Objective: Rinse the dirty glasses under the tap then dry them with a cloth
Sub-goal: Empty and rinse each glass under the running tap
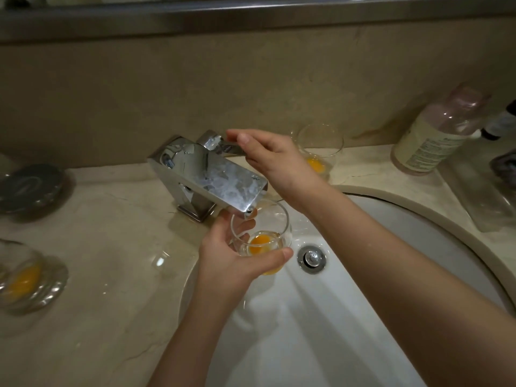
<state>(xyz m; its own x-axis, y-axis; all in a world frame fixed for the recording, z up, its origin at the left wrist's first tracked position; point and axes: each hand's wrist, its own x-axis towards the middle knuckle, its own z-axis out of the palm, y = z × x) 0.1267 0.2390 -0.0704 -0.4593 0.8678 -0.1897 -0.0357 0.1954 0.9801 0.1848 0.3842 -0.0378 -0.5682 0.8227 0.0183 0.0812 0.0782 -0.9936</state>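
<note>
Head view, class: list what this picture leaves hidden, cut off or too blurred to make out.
- Spout outlet: hidden beneath the tap; running water cannot be confirmed.
- Lever: mostly covered by the right hand.
- Bottle label: too blurred to read.
- Glass at the left edge: partly cut off, blurred.
- Drying cloth: none in view.

Tap (206,174) at the far left edge of the sink (405,219), spout reaching over the bowl, with a glass (261,233) just under its tip and the drain (311,258) right of that. On the tabletop (111,247): second glass (319,146) far right of the tap, bottle (438,132) farther right. Third glass (28,277) near the left edge, with a dish (30,185) beyond it.
</note>
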